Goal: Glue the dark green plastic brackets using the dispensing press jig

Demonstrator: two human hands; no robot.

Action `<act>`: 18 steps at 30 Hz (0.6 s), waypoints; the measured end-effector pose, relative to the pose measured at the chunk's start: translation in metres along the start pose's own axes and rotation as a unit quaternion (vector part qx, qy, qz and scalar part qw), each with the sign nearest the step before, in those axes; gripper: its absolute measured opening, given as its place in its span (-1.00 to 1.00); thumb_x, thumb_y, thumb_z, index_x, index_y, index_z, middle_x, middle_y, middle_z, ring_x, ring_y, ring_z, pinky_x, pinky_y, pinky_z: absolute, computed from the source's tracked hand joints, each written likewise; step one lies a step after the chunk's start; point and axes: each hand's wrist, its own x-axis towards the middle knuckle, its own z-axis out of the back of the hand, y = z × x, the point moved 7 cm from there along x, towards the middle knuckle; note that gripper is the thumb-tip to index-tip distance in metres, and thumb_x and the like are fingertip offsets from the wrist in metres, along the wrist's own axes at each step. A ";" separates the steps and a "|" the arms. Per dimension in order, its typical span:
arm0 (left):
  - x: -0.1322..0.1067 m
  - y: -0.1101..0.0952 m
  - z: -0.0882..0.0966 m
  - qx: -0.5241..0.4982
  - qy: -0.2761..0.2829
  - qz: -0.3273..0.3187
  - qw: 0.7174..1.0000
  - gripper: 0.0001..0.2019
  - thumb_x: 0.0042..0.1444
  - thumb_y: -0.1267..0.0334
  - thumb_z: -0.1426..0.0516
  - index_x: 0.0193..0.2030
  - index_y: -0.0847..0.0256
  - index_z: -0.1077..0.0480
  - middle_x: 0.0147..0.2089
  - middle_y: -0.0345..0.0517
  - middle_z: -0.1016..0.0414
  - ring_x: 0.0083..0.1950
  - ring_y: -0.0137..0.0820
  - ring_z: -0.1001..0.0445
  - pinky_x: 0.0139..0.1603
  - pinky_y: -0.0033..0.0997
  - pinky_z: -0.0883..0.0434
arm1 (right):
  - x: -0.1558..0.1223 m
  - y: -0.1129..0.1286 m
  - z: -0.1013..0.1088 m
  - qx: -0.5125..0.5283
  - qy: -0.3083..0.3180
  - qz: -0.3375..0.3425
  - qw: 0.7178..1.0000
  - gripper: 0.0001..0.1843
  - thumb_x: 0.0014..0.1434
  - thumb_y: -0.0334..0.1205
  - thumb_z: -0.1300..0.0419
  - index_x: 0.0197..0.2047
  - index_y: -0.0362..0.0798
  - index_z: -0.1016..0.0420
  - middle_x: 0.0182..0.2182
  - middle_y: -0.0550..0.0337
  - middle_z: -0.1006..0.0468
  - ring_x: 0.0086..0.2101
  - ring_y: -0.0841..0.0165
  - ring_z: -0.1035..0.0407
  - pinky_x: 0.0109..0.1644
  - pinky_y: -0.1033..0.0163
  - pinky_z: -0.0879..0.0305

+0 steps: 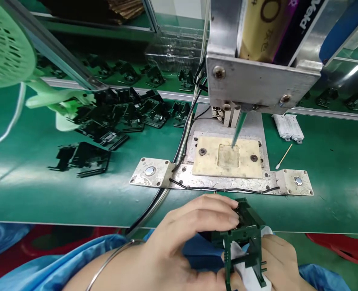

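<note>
Close to my body, below the table's front edge, I hold a dark plastic housing (247, 232) with an open frame and thin legs. My left hand (181, 238) grips it from the left, fingers over its top and thumb underneath. On the other side, my right hand (280, 258) is closed around a white cloth or tissue (251, 277), pressed up against the housing. Some of the cloth shows through the frame's opening. Most of the right fingertips are hidden behind the housing and the cloth.
Ahead stands a press with a metal head (257, 85), a thin rod (238, 129) above a cream fixture plate (209, 161), and two buttons (150, 171). Similar dark housings (89, 159) pile up at left beside a green fan (5, 48). A cotton swab (283, 157) and white packets (288, 127) lie right.
</note>
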 end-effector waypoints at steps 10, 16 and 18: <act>-0.008 0.004 0.001 -0.040 -0.030 -0.001 0.999 -0.25 -0.19 0.51 -0.45 0.16 0.07 -0.32 -0.01 -0.11 -0.51 0.06 -0.23 -0.52 0.15 -0.31 -0.55 | -0.001 -0.011 0.003 -0.002 0.058 -0.009 0.998 -0.83 0.09 -0.51 -0.08 -0.38 -0.04 -0.33 -0.58 0.25 -0.37 -0.59 0.42 -0.25 -0.53 0.27 -0.09; -0.006 0.006 0.001 -0.031 -0.039 -0.014 0.999 -0.21 -0.17 0.52 -0.44 0.21 0.06 -0.29 0.01 -0.07 -0.50 0.07 -0.19 -0.51 0.16 -0.23 -0.55 | 0.017 -0.020 0.013 -0.007 0.017 -0.038 0.999 -0.73 0.24 -0.36 -0.13 -0.48 -0.01 -0.21 -0.65 0.30 -0.20 -0.67 0.46 -0.10 -0.62 0.27 0.02; -0.004 0.004 0.002 -0.027 -0.029 -0.025 0.999 -0.22 -0.15 0.52 -0.43 0.22 0.07 -0.28 0.01 -0.07 -0.49 0.08 -0.20 -0.51 0.18 -0.26 -0.54 | 0.025 -0.018 0.017 -0.017 0.014 -0.010 1.000 -0.73 0.25 -0.39 -0.15 -0.47 -0.01 -0.24 -0.66 0.30 -0.23 -0.68 0.46 -0.14 -0.62 0.27 -0.05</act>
